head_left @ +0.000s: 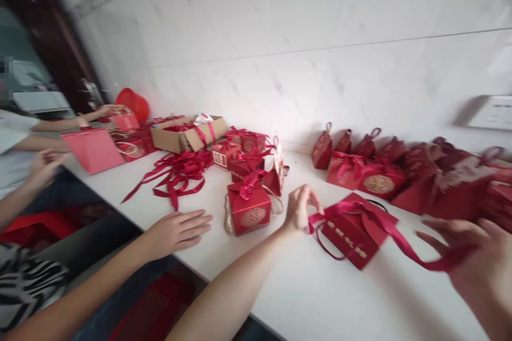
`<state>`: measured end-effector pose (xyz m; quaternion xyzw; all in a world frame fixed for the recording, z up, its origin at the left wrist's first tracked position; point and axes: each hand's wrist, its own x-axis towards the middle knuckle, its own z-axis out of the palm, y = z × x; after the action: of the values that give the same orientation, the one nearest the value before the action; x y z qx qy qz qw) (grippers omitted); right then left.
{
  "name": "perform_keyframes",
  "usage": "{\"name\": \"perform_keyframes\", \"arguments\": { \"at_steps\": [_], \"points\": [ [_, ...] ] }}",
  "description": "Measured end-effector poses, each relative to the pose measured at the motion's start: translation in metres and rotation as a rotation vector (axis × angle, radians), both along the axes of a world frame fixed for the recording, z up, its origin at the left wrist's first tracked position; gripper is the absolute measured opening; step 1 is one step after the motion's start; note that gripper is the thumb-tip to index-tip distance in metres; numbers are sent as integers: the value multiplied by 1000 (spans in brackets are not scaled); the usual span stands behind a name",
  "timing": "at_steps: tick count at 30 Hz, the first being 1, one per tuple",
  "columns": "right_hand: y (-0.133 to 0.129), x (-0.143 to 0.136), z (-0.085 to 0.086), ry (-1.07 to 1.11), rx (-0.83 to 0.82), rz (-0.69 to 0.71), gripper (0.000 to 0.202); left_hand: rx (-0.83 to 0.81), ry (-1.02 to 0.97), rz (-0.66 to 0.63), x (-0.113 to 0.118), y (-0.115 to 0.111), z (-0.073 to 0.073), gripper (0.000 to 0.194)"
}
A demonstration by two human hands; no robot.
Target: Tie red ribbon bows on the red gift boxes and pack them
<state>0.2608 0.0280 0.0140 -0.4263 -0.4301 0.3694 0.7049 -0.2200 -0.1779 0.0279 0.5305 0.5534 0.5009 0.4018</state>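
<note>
A red gift box (354,232) with gold lettering and a cord handle lies tilted on the white table (320,298). Dark red ribbon (400,242) runs across its top. At the box's left side, my left hand (301,208) pinches one end of that ribbon between thumb and fingers. Out to the right, my right hand (476,256) has the other end, which crosses its palm; the hand is somewhat blurred. Just left of my left hand stands an upright red box (248,210) tied with a ribbon bow.
Finished-looking red boxes (382,176) line the wall at right. A loose ribbon pile (186,168) and a cardboard carton (172,140) lie left. A co-worker's hand (176,234) rests flat on the near edge; another person handles a red box (92,149) farther left.
</note>
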Motion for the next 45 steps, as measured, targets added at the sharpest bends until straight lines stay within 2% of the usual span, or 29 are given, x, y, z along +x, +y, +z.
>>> {"name": "perform_keyframes", "arguments": {
  "at_steps": [1, 2, 3, 5, 8, 9, 11, 17, 22, 27, 33, 38, 45],
  "points": [
    [0, -3, -1, -14, -23, -14, 40, 52, 19, 23, 11, 7, 3, 40],
    [-1, -6, -1, -49, -16, -36, 33, 119, 37, 55, 27, 20, 6, 40],
    [-4, -10, 0, -118, -28, 7, 25, 151, 25, 52, 49, 37, 8, 40],
    [-12, -17, 4, -293, -25, 124, 31, 211, -23, 3, 108, 80, 10, 44],
    [-23, -30, 8, -462, -26, 308, 31, 238, -52, -114, 201, 138, 7, 36],
    [-25, -34, 9, -481, -31, 341, 30, 236, -54, -145, 223, 151, 5, 34],
    [-28, -38, 9, -494, -32, 393, 29, 211, -38, -199, 246, 165, 1, 30],
    [-27, -37, 9, -497, 13, 454, 26, 235, 3, -200, 237, 164, -3, 18],
    [-25, -37, 10, -505, 54, 408, 31, 205, 43, -282, 239, 167, -7, 32],
    [-24, -37, 10, -475, 21, 344, 37, 264, -2, -201, 231, 172, -6, 24],
    [-27, -36, 15, -494, -19, 347, 40, 205, 2, -310, 236, 167, -7, 21],
    [-31, -36, 20, -513, -54, 312, 45, 101, -10, -449, 238, 162, -1, 37],
    [-33, -39, 23, -420, -138, 392, 50, 29, -50, -544, 236, 161, -3, 60]
  ]
}}
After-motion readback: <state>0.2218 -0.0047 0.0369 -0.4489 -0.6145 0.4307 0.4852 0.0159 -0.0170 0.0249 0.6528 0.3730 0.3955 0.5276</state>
